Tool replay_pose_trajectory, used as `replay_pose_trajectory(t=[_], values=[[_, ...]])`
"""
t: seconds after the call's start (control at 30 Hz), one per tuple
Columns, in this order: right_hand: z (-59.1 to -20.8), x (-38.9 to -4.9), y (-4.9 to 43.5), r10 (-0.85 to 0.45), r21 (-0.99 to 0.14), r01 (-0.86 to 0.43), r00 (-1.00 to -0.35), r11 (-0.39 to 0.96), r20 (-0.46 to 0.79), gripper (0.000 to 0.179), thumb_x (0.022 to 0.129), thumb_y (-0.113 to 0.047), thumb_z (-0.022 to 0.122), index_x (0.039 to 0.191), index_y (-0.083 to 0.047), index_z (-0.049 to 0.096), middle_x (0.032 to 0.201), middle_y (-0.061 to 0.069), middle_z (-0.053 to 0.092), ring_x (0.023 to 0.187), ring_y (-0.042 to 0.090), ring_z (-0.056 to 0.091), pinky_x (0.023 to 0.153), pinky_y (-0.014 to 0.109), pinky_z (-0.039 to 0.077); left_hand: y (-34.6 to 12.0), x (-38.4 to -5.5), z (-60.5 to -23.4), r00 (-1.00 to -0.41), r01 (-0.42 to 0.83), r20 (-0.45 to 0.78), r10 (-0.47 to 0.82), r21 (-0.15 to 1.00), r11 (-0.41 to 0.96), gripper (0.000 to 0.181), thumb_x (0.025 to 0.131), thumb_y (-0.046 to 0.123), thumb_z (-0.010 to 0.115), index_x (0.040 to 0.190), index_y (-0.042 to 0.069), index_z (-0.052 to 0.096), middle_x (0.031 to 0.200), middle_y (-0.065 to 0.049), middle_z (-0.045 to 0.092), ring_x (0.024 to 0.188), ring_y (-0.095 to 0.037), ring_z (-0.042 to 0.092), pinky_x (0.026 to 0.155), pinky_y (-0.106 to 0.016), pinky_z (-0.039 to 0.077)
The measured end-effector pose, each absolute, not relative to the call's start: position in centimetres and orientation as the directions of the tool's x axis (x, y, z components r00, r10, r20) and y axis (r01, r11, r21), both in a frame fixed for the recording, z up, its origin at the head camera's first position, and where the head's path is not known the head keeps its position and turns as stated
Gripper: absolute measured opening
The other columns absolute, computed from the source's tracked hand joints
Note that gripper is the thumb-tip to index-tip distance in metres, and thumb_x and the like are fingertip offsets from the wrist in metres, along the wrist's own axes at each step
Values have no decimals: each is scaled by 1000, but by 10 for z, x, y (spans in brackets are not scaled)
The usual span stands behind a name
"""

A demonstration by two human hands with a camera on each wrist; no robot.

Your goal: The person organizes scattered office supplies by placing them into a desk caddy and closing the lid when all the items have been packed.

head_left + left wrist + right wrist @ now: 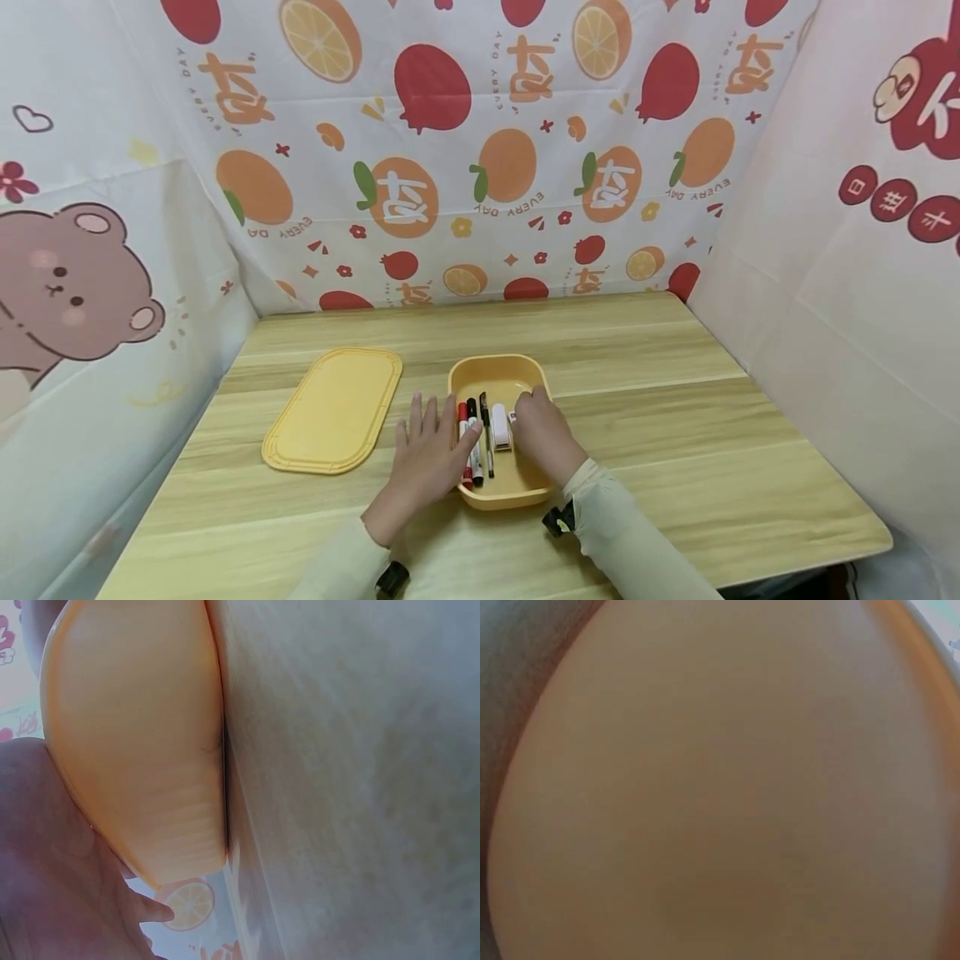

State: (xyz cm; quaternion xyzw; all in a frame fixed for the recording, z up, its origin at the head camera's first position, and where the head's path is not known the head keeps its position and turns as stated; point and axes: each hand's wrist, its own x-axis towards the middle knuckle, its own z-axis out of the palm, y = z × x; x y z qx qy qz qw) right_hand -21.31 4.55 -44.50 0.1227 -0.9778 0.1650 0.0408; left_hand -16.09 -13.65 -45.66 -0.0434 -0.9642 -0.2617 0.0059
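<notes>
A yellow box (501, 502) stands on the table, holding a red marker (467, 477), a black marker (477, 467), a slim black pen (486, 417) and a white stapler (500, 427), side by side. Over the box's left rim rests my left hand (427, 457), fingers spread and thumb reaching across the markers. In the left wrist view, that hand (60, 855) lies along the box's rim (64, 769). My right hand (545, 433) reaches into the box's right side with curled fingers, pinching a small white object (512, 416), mostly hidden. The right wrist view shows only the box's blurred outer wall (720, 772).
A yellow lid (333, 410) lies flat on the wood-grain table (660, 433), left of the box. Fruit-printed cloth (465, 100) hangs behind the table, with more cloth at both sides. The table's front right corner (877, 537) shows.
</notes>
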Motion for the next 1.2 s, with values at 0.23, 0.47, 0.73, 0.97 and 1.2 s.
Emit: replay_pose_trajectory(t=[0.23,0.47,0.73,0.97,1.2], values=[[-444,-210,48,-230,-314,-259,-965,913,127,15,94,-9,65,93,7,65,93,17,54,67,21,54,63,37,53,-135,-160,-458,-996,92,41,83,505,858,88,99,74,21,163,13,19,167,-23,14,156,-39,-9,120,-67,0],[-424,-218,65,-166,-483,-223,-973,847,158,42,99,-11,60,136,7,56,132,24,52,84,27,63,72,37,57,-133,-163,-457,-996,83,26,81,495,865,91,97,77,17,163,15,16,168,-21,12,156,-38,-10,120,-67,-1],[-409,-228,89,-151,-462,-250,-959,851,242,45,100,-19,63,140,0,55,135,21,52,99,31,66,82,44,57,-134,-163,-458,-997,74,14,78,501,862,81,103,67,28,163,14,16,168,-21,11,156,-38,-12,119,-69,-1],[-410,-225,90,-143,-488,-229,-968,842,208,52,99,-29,64,144,-5,53,135,17,51,95,26,66,79,42,56,-135,-163,-454,-995,94,34,90,516,851,80,104,63,29,163,12,15,168,-22,9,156,-40,-5,120,-67,3],[-406,-217,77,-127,-503,-225,-967,835,222,53,101,-36,60,144,-6,53,136,17,53,87,26,67,68,41,56,-149,-164,-448,-994,108,67,86,533,839,83,104,64,26,162,6,14,166,-24,16,153,-45,16,121,-65,11]])
